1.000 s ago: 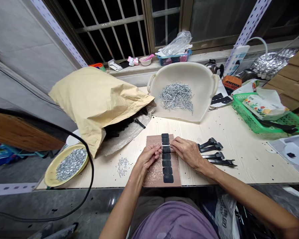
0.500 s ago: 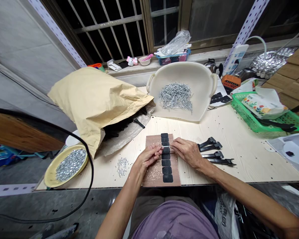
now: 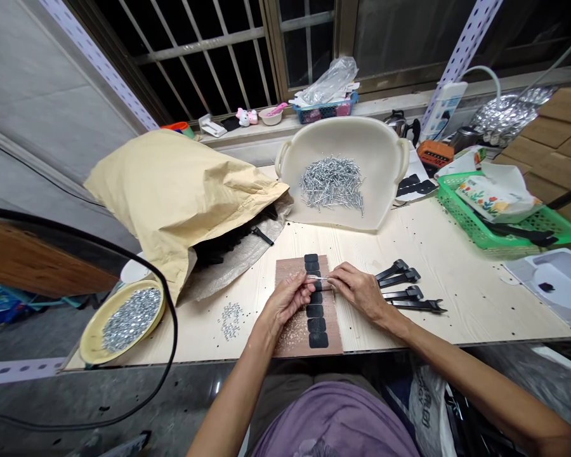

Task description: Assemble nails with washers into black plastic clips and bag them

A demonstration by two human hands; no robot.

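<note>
A thin silvery metal pin (image 3: 319,277) spans the gap between my two hands, above a brown board (image 3: 334,327). The fingers of my left hand (image 3: 285,303) are pinched at its left end. My right hand (image 3: 360,293) pinches the right end between thumb and fingers. Whether the pin carries a smaller part at its left end is hidden by the fingertips. Beneath the hands, a column of black rounded pads (image 3: 316,311) lies on the board. Right of my right hand lie several black plastic pieces (image 3: 402,276) with forked ends.
A white basin (image 3: 335,133) holds a heap of silvery pins. On the left, a yellow bowl (image 3: 88,346) holds small metal parts, with more loose metal parts (image 3: 231,319) nearby. A paper sack (image 3: 171,184) with black pieces lies behind. A green basket (image 3: 485,238) stands right.
The whole view has shifted slightly left. My left fingers have shifted their pinch a little at the pin's left end. Both hands keep nearly the same place over the board.
</note>
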